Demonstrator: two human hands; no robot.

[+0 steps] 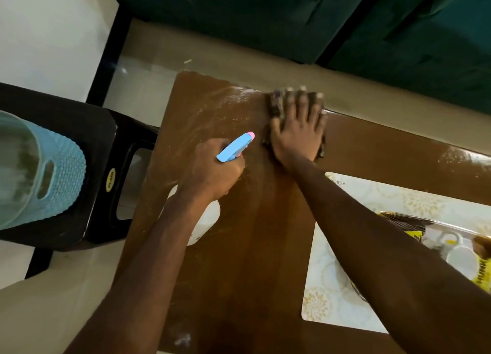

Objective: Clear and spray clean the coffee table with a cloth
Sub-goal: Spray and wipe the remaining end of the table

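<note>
As the head view looks straight down: both bare forearms reach out over the brown tabletop [252, 247].
Tabletop: glossy dark wood, and every place below is given from it.
Right hand [297, 130]: palm down at the tabletop's far edge, fingers straight and spread, pressing flat on the cloth and curled round nothing.
Cloth [275, 103]: dark and bunched, lying on the tabletop at its far edge, mostly covered by the right hand (its pattern is too blurred to tell).
Left hand [212, 172]: over the tabletop's left half, fingers curled tight round the neck of the spray bottle.
Spray bottle [235, 147]: light blue head with a pink nozzle tip pointing toward the tabletop's far edge; its white body shows under the wrist, at the tabletop's left edge.
Droplets [212, 109]: pale wet streaks and specks on the tabletop near its far left corner.
Placemat [332, 287]: white with gold flower prints, flat on the tabletop's right side, partly crossed by the right forearm.
Dish [425, 220]: clear, on the placemat at the tabletop's right, holding a yellow packet [481, 279] and small white items I cannot make out.
Stool [79, 130]: black, just left of the tabletop, carrying a light blue basket [61, 172].
Sofa [265, 21]: dark green, beyond the tabletop's far edge.
Floor [148, 61]: pale tile between tabletop and sofa.
</note>
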